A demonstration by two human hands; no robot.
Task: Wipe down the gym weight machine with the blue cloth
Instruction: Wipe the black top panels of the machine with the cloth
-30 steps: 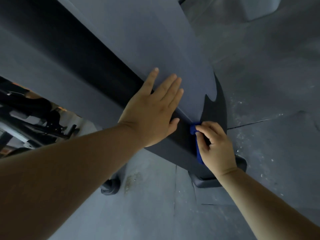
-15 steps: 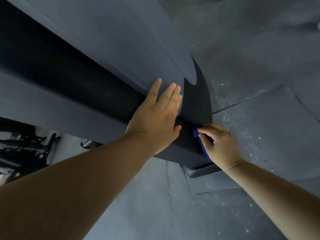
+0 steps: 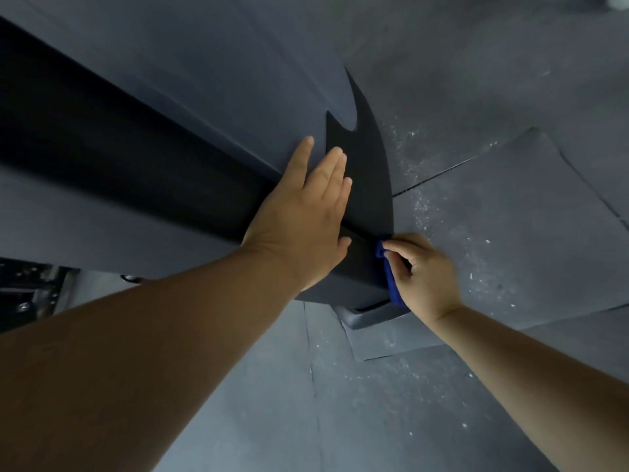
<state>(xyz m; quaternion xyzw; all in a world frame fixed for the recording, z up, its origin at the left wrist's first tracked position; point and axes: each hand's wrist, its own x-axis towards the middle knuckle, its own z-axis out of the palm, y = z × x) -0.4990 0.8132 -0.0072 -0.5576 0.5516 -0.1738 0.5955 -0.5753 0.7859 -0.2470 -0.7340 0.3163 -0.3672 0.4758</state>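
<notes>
The grey rubber floor mats [image 3: 517,212], speckled with pale flecks and split by seams, fill the right and lower part of the view. Across the upper left runs the weight machine [image 3: 177,107], a long grey shroud with a black band that ends in a pointed, notched black panel [image 3: 366,172] above a dark foot [image 3: 371,317] on the floor. The left hand [image 3: 303,219] lies flat on that lower end, fingers straight and together, palm on the black band. Just beside it, to the right, the right hand [image 3: 423,275] pinches the blue cloth [image 3: 391,282] in curled fingers, holding it against the machine's bottom corner edge, just above the foot.
</notes>
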